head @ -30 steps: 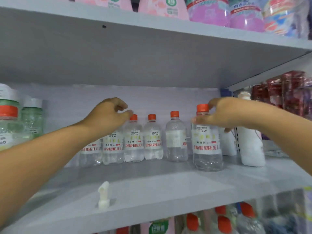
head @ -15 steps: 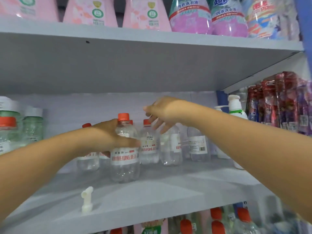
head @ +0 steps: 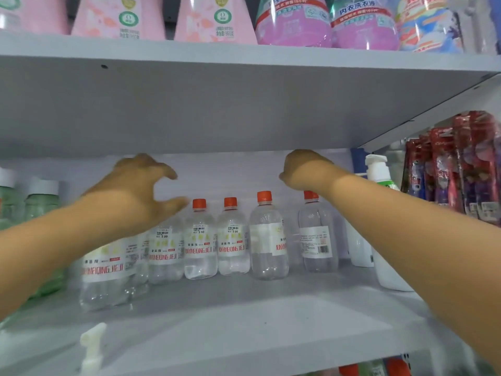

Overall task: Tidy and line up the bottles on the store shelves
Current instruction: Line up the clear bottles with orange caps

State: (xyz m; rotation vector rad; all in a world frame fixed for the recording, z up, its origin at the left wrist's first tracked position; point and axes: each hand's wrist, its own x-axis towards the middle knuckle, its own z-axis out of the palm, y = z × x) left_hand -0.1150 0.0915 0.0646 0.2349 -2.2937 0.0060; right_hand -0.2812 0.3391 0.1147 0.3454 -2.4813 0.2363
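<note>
Several clear bottles with orange caps and white labels stand in a row at the back of the grey shelf [head: 244, 321]. One larger-looking clear bottle [head: 105, 267] stands nearer the front at the left. My left hand [head: 135, 191] hovers above it, fingers spread, holding nothing. The rightmost clear bottle [head: 317, 240] shows its barcode side. My right hand [head: 306, 172] is curled directly over that bottle's orange cap [head: 310, 195]. Its fingers are hidden, so I cannot see a grip. A turned bottle [head: 268, 240] stands between these two.
A loose white pump head [head: 92, 346] lies near the shelf's front edge. Green bottles [head: 40, 202] stand at the far left. White pump bottles [head: 379, 172] and red packs [head: 461, 164] are on the right. Pink bottles [head: 119, 20] fill the low shelf overhead.
My left hand has let go of the bottle it held, leaving it front left, and has risen open. My right hand has moved right, above the rightmost bottle's cap.
</note>
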